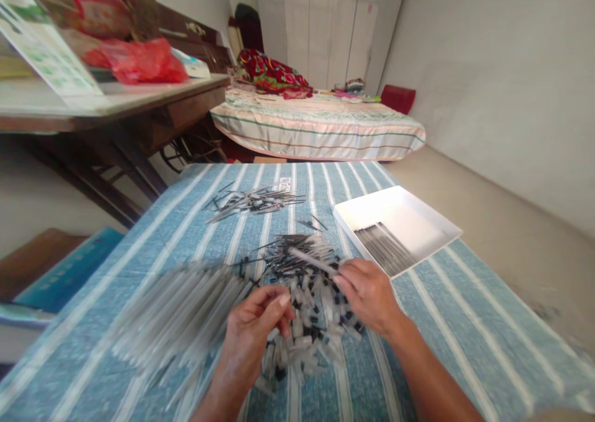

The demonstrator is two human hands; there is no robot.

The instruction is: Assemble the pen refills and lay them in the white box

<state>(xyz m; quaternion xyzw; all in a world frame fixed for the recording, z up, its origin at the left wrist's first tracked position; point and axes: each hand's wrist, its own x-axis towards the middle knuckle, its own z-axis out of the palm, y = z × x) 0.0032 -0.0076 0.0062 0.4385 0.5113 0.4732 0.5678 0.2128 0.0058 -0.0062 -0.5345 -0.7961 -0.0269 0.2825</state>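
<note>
My right hand (pixel 369 292) pinches a pale translucent pen (pixel 313 260), its free end pointing up and left; motion blurs it. Curled with thumb against fingers, my left hand (pixel 260 316) hangs over the edge of a heap of pen caps (pixel 307 329), clear and black; whatever it may hold is hidden. To its left lies a stack of clear pen barrels (pixel 176 313). Beyond the caps is a pile of thin dark and grey pen refills (pixel 297 251). A white box (pixel 421 224) at the right holds a row of pens (pixel 385 248).
Another pile of thin sticks (pixel 255 200) lies at the far side of the table, whose blue striped cloth (pixel 441 323) spans the front. At the left stands a desk (pixel 195 90) with a red bag (pixel 144 62). A bed (pixel 320 121) is behind.
</note>
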